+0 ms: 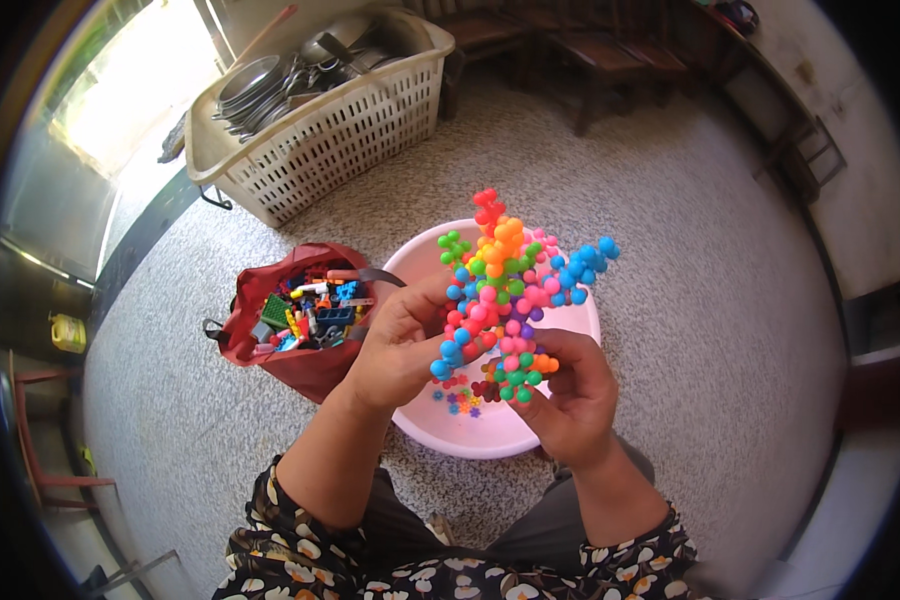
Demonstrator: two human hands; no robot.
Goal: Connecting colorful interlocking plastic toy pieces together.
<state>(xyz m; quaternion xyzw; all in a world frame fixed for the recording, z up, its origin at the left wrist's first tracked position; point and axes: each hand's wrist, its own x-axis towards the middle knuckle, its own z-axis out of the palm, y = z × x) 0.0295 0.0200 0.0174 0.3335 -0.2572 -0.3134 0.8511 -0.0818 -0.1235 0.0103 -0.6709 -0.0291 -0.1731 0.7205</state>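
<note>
Above the pink basin [570, 330], a cluster of knobby plastic toy pieces [510, 290] — red, orange, green, blue and pink — is being held up by both hands. The left hand [400, 345] is curling its fingers around the cluster's left side; the right hand [570, 385] is pinching its lower end. A few loose pieces are lying in the basin. Just left, a red bag [305, 365] of building bricks is sitting open on the speckled floor [690, 250] — farther back, a cream basket [340, 130] is holding metal dishes.
</note>
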